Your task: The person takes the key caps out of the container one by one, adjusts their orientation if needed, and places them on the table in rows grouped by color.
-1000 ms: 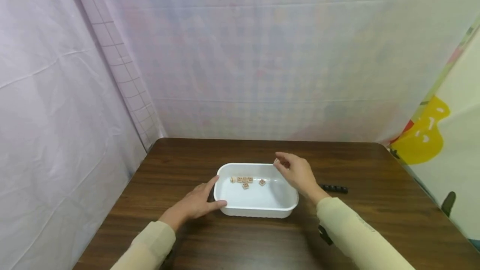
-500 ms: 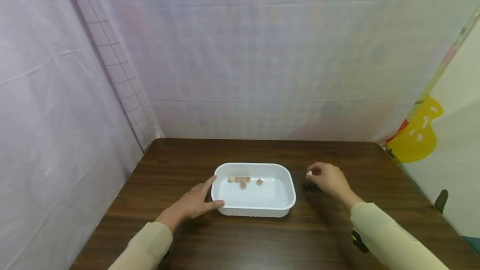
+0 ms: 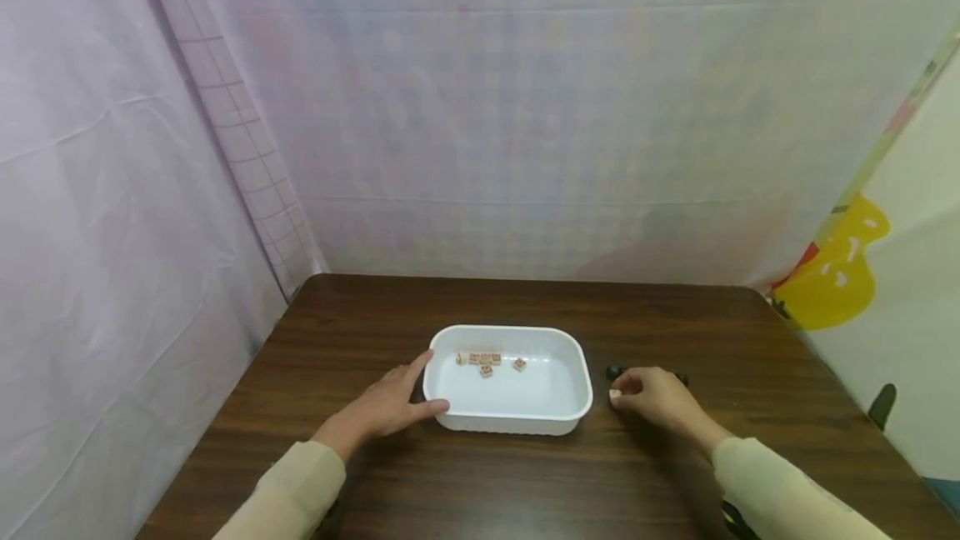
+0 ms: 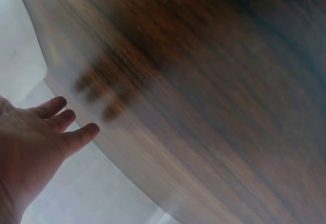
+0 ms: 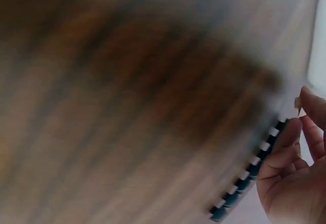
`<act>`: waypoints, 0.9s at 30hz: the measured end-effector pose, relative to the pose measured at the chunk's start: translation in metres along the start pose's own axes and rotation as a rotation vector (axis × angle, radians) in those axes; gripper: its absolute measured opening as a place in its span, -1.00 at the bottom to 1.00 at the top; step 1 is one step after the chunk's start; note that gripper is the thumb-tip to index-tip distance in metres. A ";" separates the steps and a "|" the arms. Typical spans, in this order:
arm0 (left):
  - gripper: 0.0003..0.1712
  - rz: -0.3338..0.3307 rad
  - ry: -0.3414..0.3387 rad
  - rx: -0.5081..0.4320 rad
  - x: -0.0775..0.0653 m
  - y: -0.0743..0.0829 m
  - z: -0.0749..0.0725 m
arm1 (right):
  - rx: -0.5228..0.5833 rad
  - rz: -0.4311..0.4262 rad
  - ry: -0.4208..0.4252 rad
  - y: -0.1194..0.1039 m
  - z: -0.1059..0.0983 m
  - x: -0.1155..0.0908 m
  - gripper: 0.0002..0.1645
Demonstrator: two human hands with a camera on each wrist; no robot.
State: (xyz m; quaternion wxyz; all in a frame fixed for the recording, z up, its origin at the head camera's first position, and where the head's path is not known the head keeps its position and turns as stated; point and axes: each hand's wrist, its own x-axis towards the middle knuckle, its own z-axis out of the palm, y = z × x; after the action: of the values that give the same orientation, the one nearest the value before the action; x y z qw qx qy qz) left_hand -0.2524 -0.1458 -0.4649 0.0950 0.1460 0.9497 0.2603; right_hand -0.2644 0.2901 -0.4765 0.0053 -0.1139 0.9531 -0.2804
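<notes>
A white oval-cornered plastic tray [image 3: 510, 419] stands on the brown table. Several small beige square pieces with brown markings [image 3: 485, 359] lie inside it, mostly toward its left. My left hand [image 3: 382, 402] rests against the tray's left end, thumb and forefinger spread and touching the rim; the left wrist view shows its other fingers [image 4: 76, 137] extended. To the right of the tray, my right hand [image 3: 656, 394] pinches a small pale block [image 3: 615, 394] between thumb and fingertips, low over the table. The block [image 5: 298, 103] is partly covered by the fingers in the right wrist view.
Just behind my right hand lies a dark row of small pieces [image 3: 615, 372], partly hidden by the hand; the right wrist view shows the row [image 5: 244, 178] with light gaps. Pale curtains [image 3: 480, 148] hang behind the table [image 3: 480, 482] and at its sides.
From above the tray's right rim, my right hand has moved right past the dark row, then nearer to me and lower, with the pale block. The left hand stays at the tray.
</notes>
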 end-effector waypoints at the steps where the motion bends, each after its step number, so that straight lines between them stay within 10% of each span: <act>1: 0.14 0.001 0.000 0.000 0.000 0.000 0.000 | -0.005 -0.004 -0.005 0.002 0.000 -0.001 -0.79; 27: 0.15 -0.025 -0.006 -0.006 -0.001 0.001 0.000 | 0.054 0.013 0.026 -0.007 -0.007 -0.003 -0.61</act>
State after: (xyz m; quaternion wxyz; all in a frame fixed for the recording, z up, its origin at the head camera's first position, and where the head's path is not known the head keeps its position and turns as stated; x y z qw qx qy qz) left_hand -0.2513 -0.1453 -0.4637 0.1017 0.1348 0.9503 0.2615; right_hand -0.2603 0.2889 -0.4667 -0.0023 -0.1037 0.9459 -0.3074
